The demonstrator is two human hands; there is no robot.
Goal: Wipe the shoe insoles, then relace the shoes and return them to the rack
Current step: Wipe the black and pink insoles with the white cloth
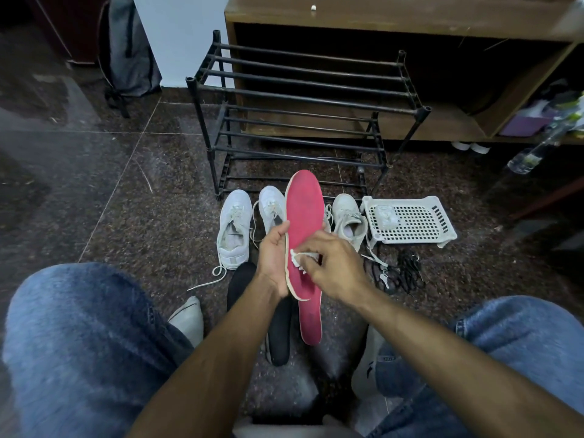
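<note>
My left hand (274, 253) holds a red insole (304, 213) upright by its left edge. My right hand (333, 267) pinches a small white wipe (301, 257) and presses it against the insole's lower half. A second red insole (311, 320) lies on the floor below, beside a black insole (279, 327). Three white shoes stand in front of the rack: one at the left (233, 229), one partly behind the held insole (271, 207), one at the right (349, 219). The black shoe rack (303, 115) holds nothing.
A white plastic basket (410, 221) with a small packet in it lies right of the shoes. Black laces (399, 273) lie in a heap on the floor below it. A wooden cabinet (395, 20) stands behind the rack. My knees in jeans frame the lower view.
</note>
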